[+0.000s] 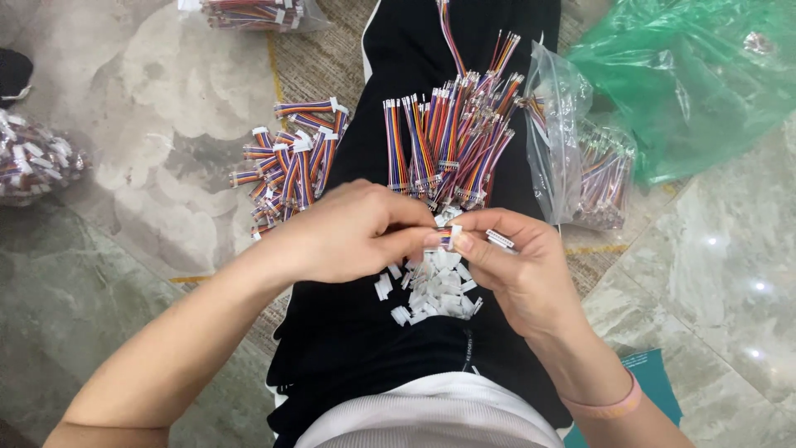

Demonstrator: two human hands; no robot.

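Note:
My left hand [352,232] and my right hand [510,265] meet over my lap, fingertips pinched together on a small white connector [452,238] with a short multicoloured wire end. Just below them a heap of loose white connector housings [435,290] lies on my black trousers [398,348]. Beyond my hands a fan of multicoloured ribbon wires [452,141] rests on the black cloth. Whether the wire piece is seated in the connector is hidden by my fingers.
A pile of finished coloured wire pieces with white ends [290,162] lies on the marble floor to the left. A clear plastic bag of wires [584,162] and a green plastic bag [696,79] sit at right. More bagged wires [33,158] lie far left.

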